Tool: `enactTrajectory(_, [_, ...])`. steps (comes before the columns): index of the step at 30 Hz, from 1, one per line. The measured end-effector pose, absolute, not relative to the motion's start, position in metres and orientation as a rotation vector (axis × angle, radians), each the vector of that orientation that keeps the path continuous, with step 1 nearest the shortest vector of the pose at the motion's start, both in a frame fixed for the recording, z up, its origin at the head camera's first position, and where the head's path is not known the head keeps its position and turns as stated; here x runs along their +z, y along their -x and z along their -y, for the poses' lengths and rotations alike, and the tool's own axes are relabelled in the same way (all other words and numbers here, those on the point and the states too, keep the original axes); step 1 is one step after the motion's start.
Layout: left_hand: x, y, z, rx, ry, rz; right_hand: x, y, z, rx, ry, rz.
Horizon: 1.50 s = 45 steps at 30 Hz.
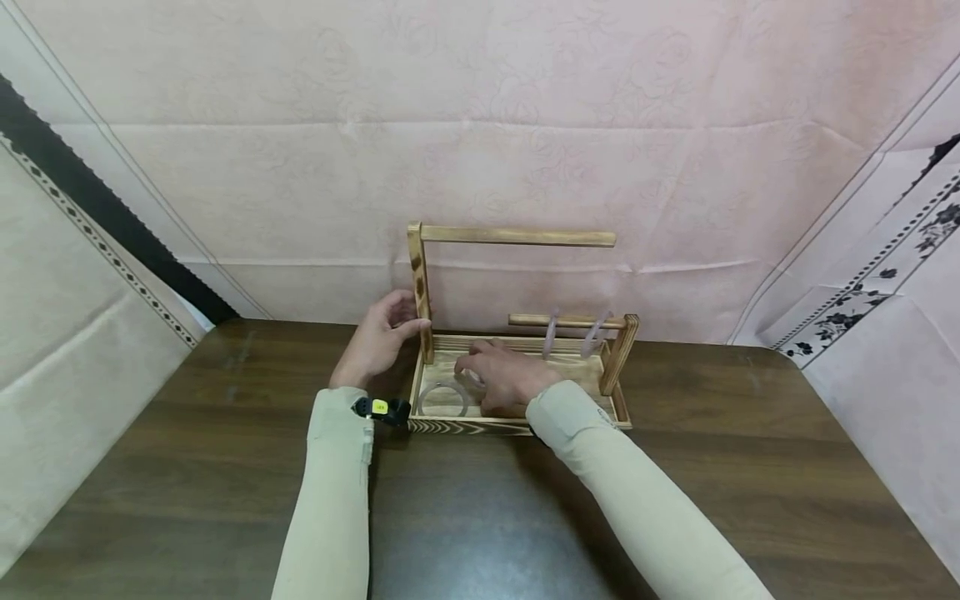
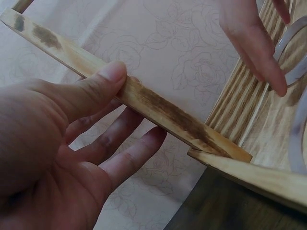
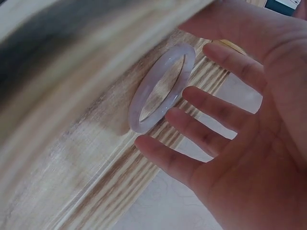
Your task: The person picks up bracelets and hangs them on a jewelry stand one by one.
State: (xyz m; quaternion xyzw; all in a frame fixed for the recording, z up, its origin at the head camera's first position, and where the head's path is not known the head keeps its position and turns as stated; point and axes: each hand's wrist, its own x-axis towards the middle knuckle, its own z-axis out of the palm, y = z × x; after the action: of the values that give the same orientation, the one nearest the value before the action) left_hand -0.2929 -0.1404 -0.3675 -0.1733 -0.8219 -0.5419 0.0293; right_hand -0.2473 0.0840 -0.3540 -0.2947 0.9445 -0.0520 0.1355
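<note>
Down in the wooden tray (image 1: 465, 427), left of its middle: a pale lilac bangle (image 3: 156, 74), smooth and glossy; cannot tell whether quite flat on the tray floor or slightly tilted; close against its rim, the fingertips of the right hand (image 1: 513, 375), reaching in from above with fingers spread wide and nearly straight, not wrapped round the bangle; cannot tell from these views exactly where the thumb tip rests.

Just beside, toward the near left corner of the tray: a second bangle (image 1: 466, 402), also pale, untouched; rising at that left end, a tall post (image 1: 421, 283) with dark scorched grain; around it the left hand (image 1: 382, 337), narrowed to a grip, thumb across one face, fingers behind; at the top of the post, a long upper bar (image 1: 517, 237), free at its right end.

At the opposite end of the tray, a short post (image 1: 619, 354) with a lower bar (image 1: 525, 320) pointing left; hanging from it, well apart from the left hand, two more bangles (image 1: 551, 333).

Farther out, pale sleeves (image 1: 337, 492) on both arms; beneath everything, a dark brown table (image 1: 225, 467); behind, a creased pinkish cloth (image 1: 517, 167) with faint rose outlines.
</note>
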Motion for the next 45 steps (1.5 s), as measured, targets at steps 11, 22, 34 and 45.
enactTrajectory(11, [-0.367, 0.294, 0.139, -1.68, 0.528, 2.546, -0.354, 0.255, -0.088, -0.247, 0.785, -2.701])
enactTrajectory(22, [-0.369, 0.296, 0.141, -1.69, 0.529, 2.545, -0.354, 0.257, -0.089, -0.233, 0.767, -2.704])
enactTrajectory(34, [-0.368, 0.295, 0.141, -1.691, 0.527, 2.545, -0.357, 0.26, -0.087, -0.194, 0.855, -2.741])
enactTrajectory(45, [-0.369, 0.295, 0.141, -1.708, 0.535, 2.531, -0.359, 0.26, -0.086, -0.215, 0.829, -2.773])
